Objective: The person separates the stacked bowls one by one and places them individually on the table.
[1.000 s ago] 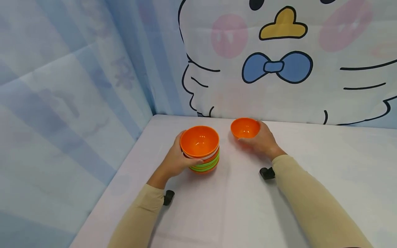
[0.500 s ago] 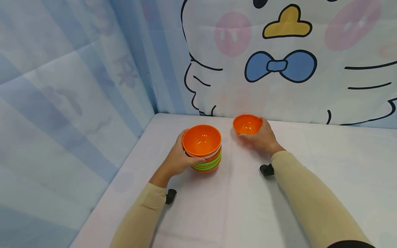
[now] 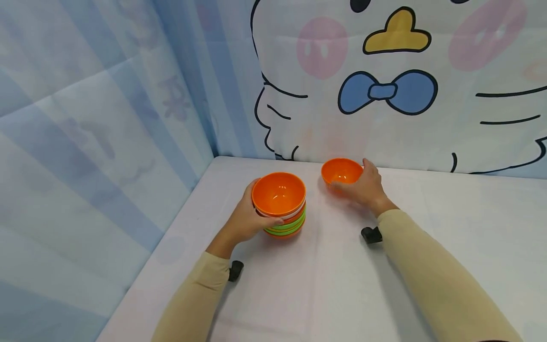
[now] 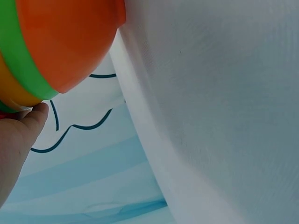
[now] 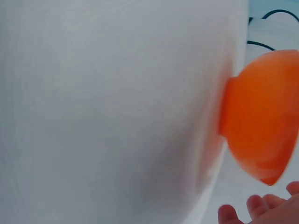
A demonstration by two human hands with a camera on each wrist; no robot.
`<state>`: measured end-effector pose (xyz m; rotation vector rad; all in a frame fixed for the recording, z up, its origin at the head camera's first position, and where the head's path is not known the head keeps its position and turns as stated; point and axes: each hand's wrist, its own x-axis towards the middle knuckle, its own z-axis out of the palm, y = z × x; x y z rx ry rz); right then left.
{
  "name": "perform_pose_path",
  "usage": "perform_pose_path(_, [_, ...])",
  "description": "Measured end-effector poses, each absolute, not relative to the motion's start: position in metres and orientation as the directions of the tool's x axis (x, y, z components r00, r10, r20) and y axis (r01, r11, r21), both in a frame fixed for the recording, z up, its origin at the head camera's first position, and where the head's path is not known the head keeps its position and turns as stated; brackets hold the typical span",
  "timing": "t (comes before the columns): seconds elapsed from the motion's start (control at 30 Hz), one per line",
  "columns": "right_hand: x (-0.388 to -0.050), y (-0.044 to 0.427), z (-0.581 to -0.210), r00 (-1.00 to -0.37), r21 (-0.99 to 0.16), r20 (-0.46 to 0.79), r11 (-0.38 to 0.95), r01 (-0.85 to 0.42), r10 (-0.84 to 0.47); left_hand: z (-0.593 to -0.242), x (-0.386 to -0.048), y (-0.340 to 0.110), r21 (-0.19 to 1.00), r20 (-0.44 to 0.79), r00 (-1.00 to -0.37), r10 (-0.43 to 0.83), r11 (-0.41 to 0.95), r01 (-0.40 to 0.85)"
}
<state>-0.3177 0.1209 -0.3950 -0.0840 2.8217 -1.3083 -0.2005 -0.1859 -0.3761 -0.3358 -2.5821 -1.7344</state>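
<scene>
My left hand (image 3: 241, 222) holds a stack of nested bowls (image 3: 279, 194) from its left side, thumb across the near side. The top bowl is orange, with white, orange and green rims below it. In the left wrist view the lowest orange bowl (image 4: 74, 42) shows, and fingertips (image 4: 39, 109) touch the bands above it. A single orange bowl (image 3: 341, 170) stands upright on the table near the back edge. Just right of it is my right hand (image 3: 366, 190), fingers spread. The right wrist view shows a gap between those fingertips (image 5: 256, 203) and the bowl.
A white-covered table (image 3: 325, 285) lies under both hands. Right behind it hangs a cloth backdrop (image 3: 316, 123) with a cartoon figure, and a blue-and-white curtain (image 3: 107, 156) runs along the left side.
My right hand had its fingers around the single orange bowl and moved it slightly back. It has now let go and shifted a little right. My left hand keeps its hold on the stack.
</scene>
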Motion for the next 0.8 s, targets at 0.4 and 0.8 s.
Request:
perform_pose_path(0.4, [-0.289,0.111,-0.346,-0.976,-0.815,0.120,0.543,-0.202,-0.183,-0.375,-0.201,-0.187,0.914,0.135,-0.977,0.163,0.360,0.186])
perform_pose_path(0.8, [-0.251,0.065,-0.332,-0.833,-0.781,0.200,0.429,-0.453,-0.516,-0.376,-0.200,-0.185,0.914,0.128,-0.978,0.165,0.363,0.181])
